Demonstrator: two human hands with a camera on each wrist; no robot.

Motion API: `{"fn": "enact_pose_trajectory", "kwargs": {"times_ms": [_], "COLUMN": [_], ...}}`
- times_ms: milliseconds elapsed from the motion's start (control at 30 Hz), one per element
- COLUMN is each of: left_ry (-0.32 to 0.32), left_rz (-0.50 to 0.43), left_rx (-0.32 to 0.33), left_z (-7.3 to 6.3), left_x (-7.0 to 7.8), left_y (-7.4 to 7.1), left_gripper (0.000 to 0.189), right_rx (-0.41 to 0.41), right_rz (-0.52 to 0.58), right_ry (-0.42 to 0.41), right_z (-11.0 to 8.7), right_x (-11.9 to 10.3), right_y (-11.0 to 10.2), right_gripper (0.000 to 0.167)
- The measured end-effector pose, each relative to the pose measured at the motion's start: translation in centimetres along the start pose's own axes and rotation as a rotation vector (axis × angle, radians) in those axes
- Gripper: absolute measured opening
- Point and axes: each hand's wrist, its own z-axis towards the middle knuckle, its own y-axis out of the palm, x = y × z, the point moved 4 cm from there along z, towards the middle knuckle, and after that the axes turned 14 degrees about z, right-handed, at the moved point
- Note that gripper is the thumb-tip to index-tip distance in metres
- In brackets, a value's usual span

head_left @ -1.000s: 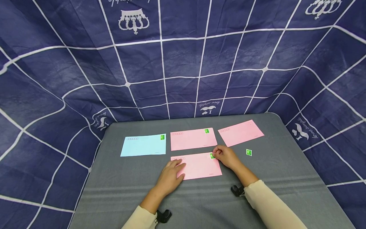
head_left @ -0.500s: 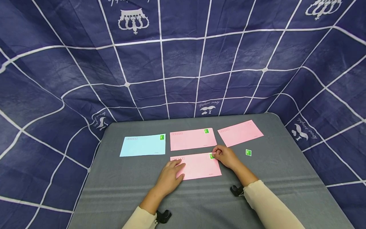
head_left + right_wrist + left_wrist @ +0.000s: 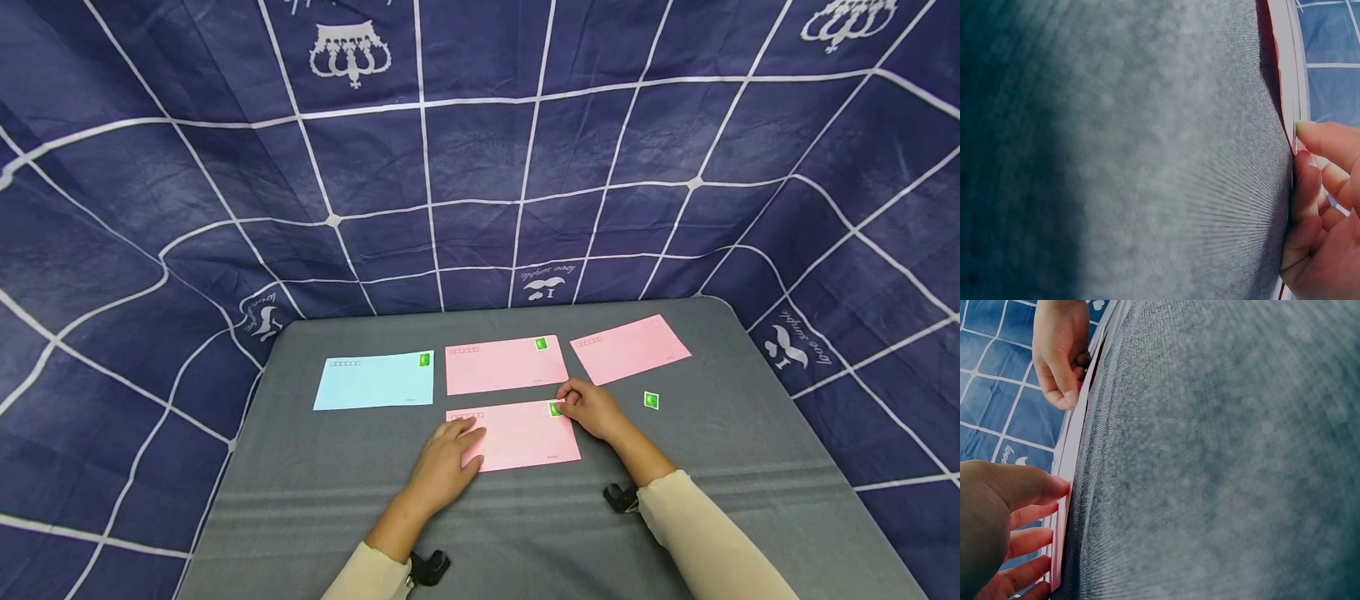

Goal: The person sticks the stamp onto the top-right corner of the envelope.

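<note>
A pink envelope (image 3: 525, 437) lies nearest me on the grey cloth, with a row of small boxes printed at its upper left. My left hand (image 3: 444, 467) rests on its left end, fingers spread and thumb at the lower edge. At the envelope's upper right corner, my right hand (image 3: 597, 414) pinches a green stamp (image 3: 554, 409) between thumb and curled forefinger. The fingertips hide part of that stamp. In the right wrist view, the thumb of the right hand (image 3: 1332, 206) touches the envelope's surface (image 3: 1285, 69), seen nearly edge-on.
Behind lie a blue envelope (image 3: 375, 383) and a pink envelope (image 3: 506, 367), both bearing green stamps. Another pink envelope (image 3: 630, 348) lies tilted at the right, without a stamp. A loose green stamp (image 3: 652, 401) is on the table (image 3: 525, 533). A blue curtain (image 3: 480, 150) surrounds the table.
</note>
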Motion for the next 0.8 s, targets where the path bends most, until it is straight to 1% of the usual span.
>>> {"fn": "enact_pose_trajectory", "kwargs": {"times_ms": [167, 433, 667, 800], "left_ry": [0.003, -0.007, -0.006, -0.005], "left_rz": [0.009, 0.019, 0.02, 0.019], "left_rx": [0.002, -0.016, -0.014, -0.012], "left_z": [0.02, 0.05, 0.08, 0.08], "left_x": [-0.02, -0.01, 0.03, 0.05], "left_y": [0.01, 0.08, 0.04, 0.01], "left_gripper": [0.042, 0.042, 0.042, 0.042], "right_rx": [-0.006, -0.009, -0.002, -0.004], "right_rz": [0.003, 0.002, 0.011, 0.024], "right_ry": [-0.001, 0.002, 0.042, 0.046], "right_z": [-0.02, -0.05, 0.01, -0.06], "right_x": [-0.09, -0.08, 0.16, 0.05], "right_y": [0.02, -0.06, -0.14, -0.15], "right_gripper": [0.011, 0.011, 0.01, 0.01]}}
